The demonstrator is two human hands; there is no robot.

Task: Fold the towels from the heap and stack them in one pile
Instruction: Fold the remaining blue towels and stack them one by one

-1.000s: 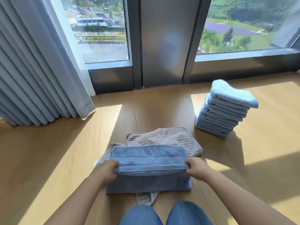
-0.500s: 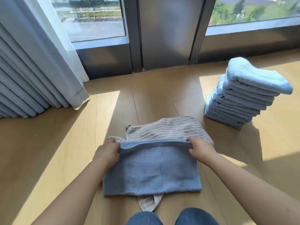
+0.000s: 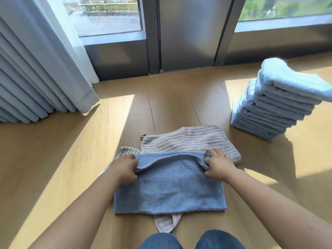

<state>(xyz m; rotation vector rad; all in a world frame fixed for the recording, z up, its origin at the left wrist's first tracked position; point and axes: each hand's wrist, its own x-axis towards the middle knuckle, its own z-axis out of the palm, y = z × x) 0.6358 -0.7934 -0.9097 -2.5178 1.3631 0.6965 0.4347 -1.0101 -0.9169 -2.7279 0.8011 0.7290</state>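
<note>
A blue towel [image 3: 170, 191] lies folded on the wooden floor in front of my knees. My left hand [image 3: 124, 168] grips its far left corner, and my right hand [image 3: 218, 164] grips its far right corner, the far edge lifted slightly between them. Under it lie grey striped towels [image 3: 190, 141], sticking out beyond the far edge and at the near edge. At the right stands a tall pile of folded light blue towels [image 3: 273, 108]; its top towel overhangs to the right.
A pleated curtain [image 3: 36, 69] hangs at the left down to the floor. Window frames and a metal pillar [image 3: 188, 33] close off the far side. My knees in jeans [image 3: 190, 239] are at the bottom edge. Sunlit patches cross the floor.
Both hands carried the towel's near edge away from me to the far edge, folding it in half. They now grip the far corners and lift that edge slightly. The camera tilted downward.
</note>
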